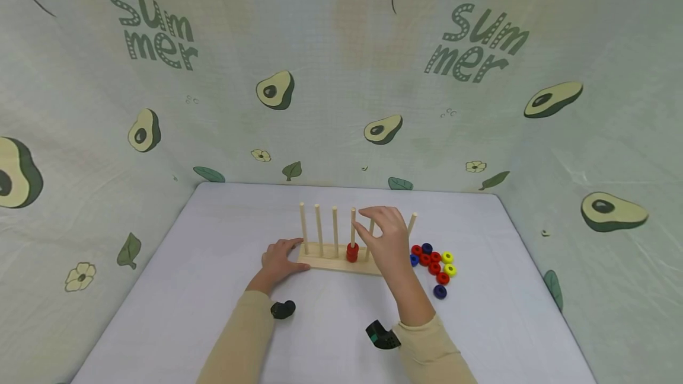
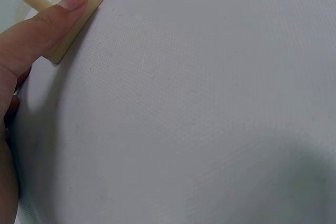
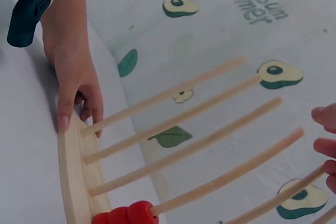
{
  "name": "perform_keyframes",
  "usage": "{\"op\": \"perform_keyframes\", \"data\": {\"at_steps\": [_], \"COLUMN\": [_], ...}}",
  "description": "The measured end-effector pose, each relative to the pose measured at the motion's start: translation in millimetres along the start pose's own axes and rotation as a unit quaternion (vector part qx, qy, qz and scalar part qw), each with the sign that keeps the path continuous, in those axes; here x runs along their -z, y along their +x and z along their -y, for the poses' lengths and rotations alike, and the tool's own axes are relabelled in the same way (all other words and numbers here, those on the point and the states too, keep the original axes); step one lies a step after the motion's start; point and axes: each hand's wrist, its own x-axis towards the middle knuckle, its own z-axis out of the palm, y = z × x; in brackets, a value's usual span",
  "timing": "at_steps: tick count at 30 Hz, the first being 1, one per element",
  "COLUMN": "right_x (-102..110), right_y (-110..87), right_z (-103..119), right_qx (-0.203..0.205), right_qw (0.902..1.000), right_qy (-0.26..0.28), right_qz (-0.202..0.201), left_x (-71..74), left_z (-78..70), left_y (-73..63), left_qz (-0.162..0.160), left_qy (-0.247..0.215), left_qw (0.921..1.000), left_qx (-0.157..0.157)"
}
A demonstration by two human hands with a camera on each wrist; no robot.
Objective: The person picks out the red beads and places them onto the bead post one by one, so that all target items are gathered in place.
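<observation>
- the peg rack (image 1: 336,264) is plain pale wood, unpainted, matt, with a smooth sanded look; in the right wrist view the pegs (image 3: 189,150) are the same bare wood
- the rings (image 1: 433,262) look painted in red, blue and yellow with a slight sheen; the two red ones on a peg (image 1: 352,252) look the same
- the surface (image 2: 210,129) is covered in white cloth with a fine weave, matt
- the backdrop (image 1: 341,76) is thin printed fabric, a bit wrinkly
- sleeves (image 1: 240,342) are soft beige knit cloth
</observation>
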Motion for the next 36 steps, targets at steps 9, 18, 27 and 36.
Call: {"op": "perform_keyframes", "data": {"at_steps": [9,18,27,36], "right_x": [1,6,13,21], "right_y": [-8.0,-21.0,-32.0,-43.4], "right_z": [-6,-14,-26,-40], "right_qx": [0.047,0.026,0.017,-0.007], "right_qw": [0.9977,0.9986,0.9985,0.9983], "right_qy": [0.024,0.027,0.011,-0.014], "right_qz": [-0.041,-0.038,-0.051,-0.057], "left_x": [-1.2,-2.2,-3.1,-3.7], "left_z": [0.6,0.9,1.0,2.3], "left_y": [-0.1,0.0,0.9,1.9], "left_qz": [0.001,-0.003,-0.002,-0.002], "left_qy": [-0.003,-0.015,-0.017,-0.005], "left_qw": [1.0000,0.9999,0.9998,1.0000], "left_qx": [-0.002,0.001,0.000,0.001]}}
